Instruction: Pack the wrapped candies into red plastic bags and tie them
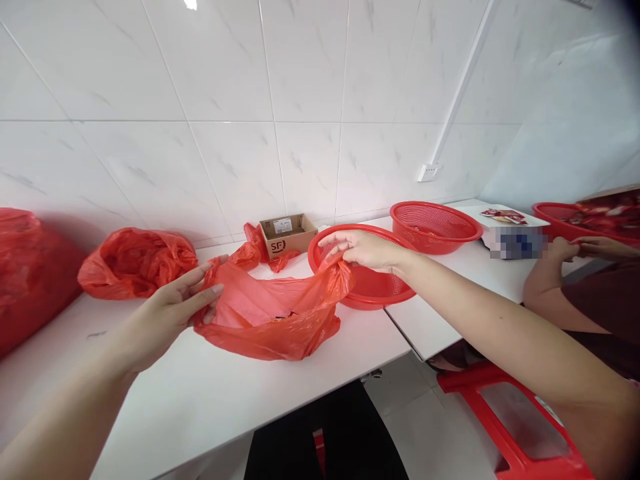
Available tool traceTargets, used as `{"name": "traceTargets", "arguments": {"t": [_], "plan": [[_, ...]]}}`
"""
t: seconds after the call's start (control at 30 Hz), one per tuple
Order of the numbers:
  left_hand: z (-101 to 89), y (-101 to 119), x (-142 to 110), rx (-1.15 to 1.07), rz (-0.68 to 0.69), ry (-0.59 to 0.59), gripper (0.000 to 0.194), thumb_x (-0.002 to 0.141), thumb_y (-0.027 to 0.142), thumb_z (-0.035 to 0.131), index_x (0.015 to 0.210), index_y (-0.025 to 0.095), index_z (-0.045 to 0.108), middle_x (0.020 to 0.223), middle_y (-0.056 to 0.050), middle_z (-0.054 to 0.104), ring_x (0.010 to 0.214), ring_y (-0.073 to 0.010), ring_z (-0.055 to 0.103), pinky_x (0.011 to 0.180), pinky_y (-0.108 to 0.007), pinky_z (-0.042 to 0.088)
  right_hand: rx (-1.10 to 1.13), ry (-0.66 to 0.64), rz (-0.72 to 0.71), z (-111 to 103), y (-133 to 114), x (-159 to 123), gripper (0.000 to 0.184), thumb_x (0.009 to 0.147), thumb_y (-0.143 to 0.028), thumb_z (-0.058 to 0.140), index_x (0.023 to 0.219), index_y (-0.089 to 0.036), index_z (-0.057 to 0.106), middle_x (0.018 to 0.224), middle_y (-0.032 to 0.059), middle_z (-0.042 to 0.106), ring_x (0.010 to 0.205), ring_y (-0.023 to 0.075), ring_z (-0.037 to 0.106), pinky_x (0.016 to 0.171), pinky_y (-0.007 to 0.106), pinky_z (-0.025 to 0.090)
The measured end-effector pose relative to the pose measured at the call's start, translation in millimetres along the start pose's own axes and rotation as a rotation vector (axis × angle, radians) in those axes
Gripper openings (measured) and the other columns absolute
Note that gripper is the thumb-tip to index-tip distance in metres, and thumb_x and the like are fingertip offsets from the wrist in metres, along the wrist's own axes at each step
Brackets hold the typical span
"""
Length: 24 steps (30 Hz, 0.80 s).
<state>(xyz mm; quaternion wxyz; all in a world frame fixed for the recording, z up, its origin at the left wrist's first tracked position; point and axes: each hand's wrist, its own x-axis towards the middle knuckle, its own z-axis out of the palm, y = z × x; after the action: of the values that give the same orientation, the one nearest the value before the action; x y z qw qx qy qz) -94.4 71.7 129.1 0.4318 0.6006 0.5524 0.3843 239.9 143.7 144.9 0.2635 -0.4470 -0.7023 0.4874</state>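
A red plastic bag (273, 313) lies open on the white table (210, 393). My left hand (173, 303) holds its left rim between thumb and outstretched fingers. My right hand (363, 250) pinches the right rim and lifts it, right in front of a red mesh basket (373, 287). The bag's mouth is stretched between both hands. What is inside the bag does not show.
A crumpled red bag (135, 263) and a large full red bag (30, 273) sit at the left. A small cardboard box (287, 235) stands by the tiled wall. A second red basket (434, 227) is farther right. Another person's hands (580, 248) work at the right. A red stool (515, 420) stands below.
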Motion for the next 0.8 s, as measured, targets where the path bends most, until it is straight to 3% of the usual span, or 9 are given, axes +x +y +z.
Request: {"name": "traceTargets", "arguments": {"t": [0.1, 0.27, 0.43, 0.63, 0.73, 0.8], "plan": [[0.8, -0.1, 2.0, -0.002, 0.000, 0.007, 0.036, 0.079, 0.043, 0.067, 0.107, 0.021, 0.063, 0.060, 0.005, 0.046, 0.057, -0.0131, 0.040, 0.058, -0.025, 0.037, -0.079, -0.015, 0.036, 2.9, 8.3, -1.6, 0.060, 0.068, 0.005, 0.044, 0.122, -0.017, 0.057, 0.100, 0.0071, 0.071, 0.083, 0.0122, 0.065, 0.065, 0.019, 0.047], [1.3, -0.9, 1.9, -0.003, -0.017, -0.002, 0.048, 0.081, 0.044, 0.065, 0.122, 0.020, 0.057, 0.065, 0.004, 0.047, 0.061, -0.0146, 0.041, 0.061, -0.028, 0.038, -0.121, -0.152, -0.038, 7.6, 20.3, -1.0, 0.038, 0.075, -0.003, 0.050, 0.109, -0.015, 0.064, 0.108, 0.0084, 0.068, 0.095, 0.0138, 0.064, 0.079, 0.024, 0.050], [5.6, 3.4, -0.7, 0.021, -0.016, -0.034, 0.062, 0.082, 0.045, 0.064, 0.138, 0.030, 0.044, 0.064, 0.006, 0.044, 0.061, -0.0141, 0.040, 0.061, -0.028, 0.037, -0.340, -0.245, -0.094, 10.4, 24.4, -11.3, 0.064, 0.073, -0.007, 0.059, 0.134, -0.025, 0.052, 0.131, 0.0090, 0.056, 0.109, 0.0191, 0.059, 0.085, 0.029, 0.050], [8.1, 6.4, 0.4, 0.012, -0.037, -0.009, 0.071, 0.080, 0.049, 0.066, 0.143, 0.031, 0.039, 0.064, 0.006, 0.043, 0.062, -0.0138, 0.041, 0.062, -0.028, 0.037, -0.592, -0.410, -0.160, 24.7, 22.2, -32.2, 0.088, 0.066, -0.014, 0.071, 0.144, -0.042, 0.041, 0.144, 0.0031, 0.044, 0.109, 0.0236, 0.058, 0.079, 0.028, 0.050], [10.2, 7.8, 1.6, 0.019, -0.041, -0.006, 0.071, 0.079, 0.049, 0.066, 0.143, 0.032, 0.040, 0.064, 0.007, 0.044, 0.062, -0.0137, 0.041, 0.063, -0.028, 0.037, -0.647, -0.445, -0.294, 46.2, 29.8, -37.7, 0.088, 0.069, -0.013, 0.070, 0.143, -0.048, 0.038, 0.155, -0.0010, 0.028, 0.120, 0.0259, 0.052, 0.088, 0.032, 0.047], [12.1, 9.3, 1.5, 0.028, -0.040, -0.005, 0.068, 0.080, 0.049, 0.066, 0.142, 0.032, 0.042, 0.064, 0.007, 0.045, 0.063, -0.0134, 0.041, 0.064, -0.028, 0.037, -0.679, -0.480, -0.412, 61.9, 36.9, -39.8, 0.079, 0.072, -0.005, 0.063, 0.137, -0.048, 0.048, 0.159, -0.0047, 0.020, 0.126, 0.0256, 0.047, 0.094, 0.034, 0.045]]}}
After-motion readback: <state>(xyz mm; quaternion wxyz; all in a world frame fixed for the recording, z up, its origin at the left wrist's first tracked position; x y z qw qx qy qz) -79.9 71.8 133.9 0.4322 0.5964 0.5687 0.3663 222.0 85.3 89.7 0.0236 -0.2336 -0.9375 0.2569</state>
